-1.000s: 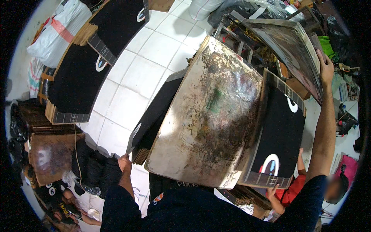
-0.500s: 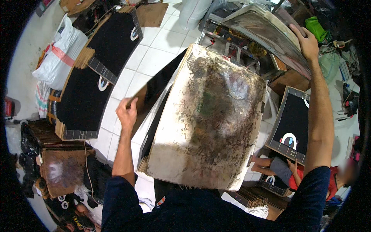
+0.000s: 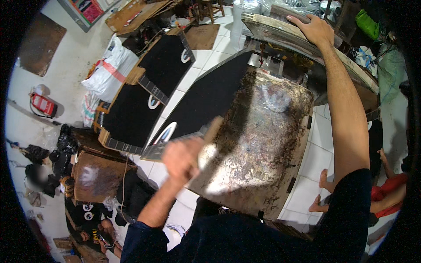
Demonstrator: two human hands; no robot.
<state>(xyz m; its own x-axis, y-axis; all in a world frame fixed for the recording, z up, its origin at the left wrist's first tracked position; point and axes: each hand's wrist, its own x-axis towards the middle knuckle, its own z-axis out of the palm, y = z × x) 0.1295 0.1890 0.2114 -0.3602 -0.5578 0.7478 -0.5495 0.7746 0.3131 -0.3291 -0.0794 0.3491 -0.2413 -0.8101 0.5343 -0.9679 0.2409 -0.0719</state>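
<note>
A black panel (image 3: 206,96) with a white eye-shaped print and a grey barred border lies across the left part of a stained board (image 3: 267,144) in front of me. My left hand (image 3: 183,160), blurred by motion, is closed at the panel's near right corner. A light brown strip (image 3: 211,135) shows beside that hand; whether it is the panel's edge I cannot tell. At the upper right my right hand (image 3: 313,30) grips the top of a raised, smeared frame (image 3: 307,44), with its fingertips close to a grey-brown bar (image 3: 285,14).
More black panels (image 3: 133,107) lie in a row on the left. A white sack (image 3: 107,68) stands behind them. Stacked brown boards (image 3: 97,175) are at lower left, near a seated person (image 3: 98,232). Another person in red (image 3: 388,193) is at right. A fire extinguisher (image 3: 43,104) hangs on the wall.
The black panel has come from below the board's left side to over it, now face up with its eye print showing. My left hand moved right and nearer. The raised frame appears more edge-on.
</note>
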